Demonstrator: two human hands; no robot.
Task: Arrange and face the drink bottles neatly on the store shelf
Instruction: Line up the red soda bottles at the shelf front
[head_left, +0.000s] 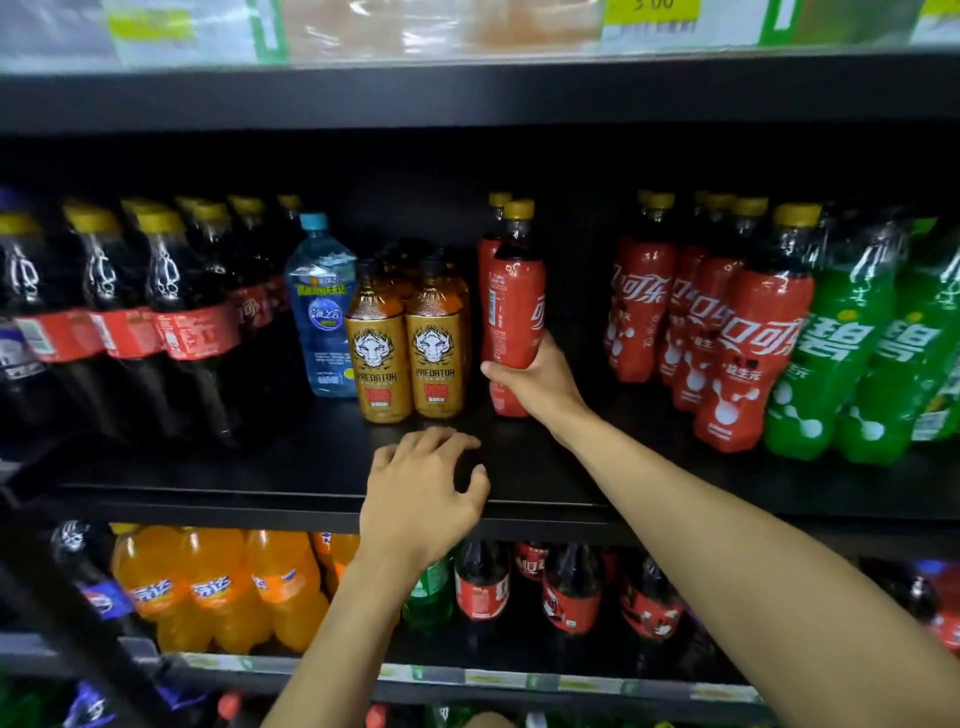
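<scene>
Mid-facing: my right hand (530, 382) grips the red cola bottle (511, 312), left hand (421, 499) open; next I'd turn it to face front, then slide it toward the red row (748, 353) at 3 o'clock.

1. You face a black shelf (311, 467).
2. The lone red-sleeved cola bottle (511, 312) has white script and a yellow cap.
3. The Predator bottles (382, 358) are gold, each with a white tiger head and a red patch.
4. The water bottle (322, 312) is pale blue with a light-blue cap.
5. On your left, the dark cola bottles (171, 312) wear red bands and yellow caps.
6. On your right, the red cola bottles (748, 353) show white dots, and the green bottles (826, 364) show white characters.
7. Below, the orange bottles (218, 587) carry blue-and-white lettering.
</scene>
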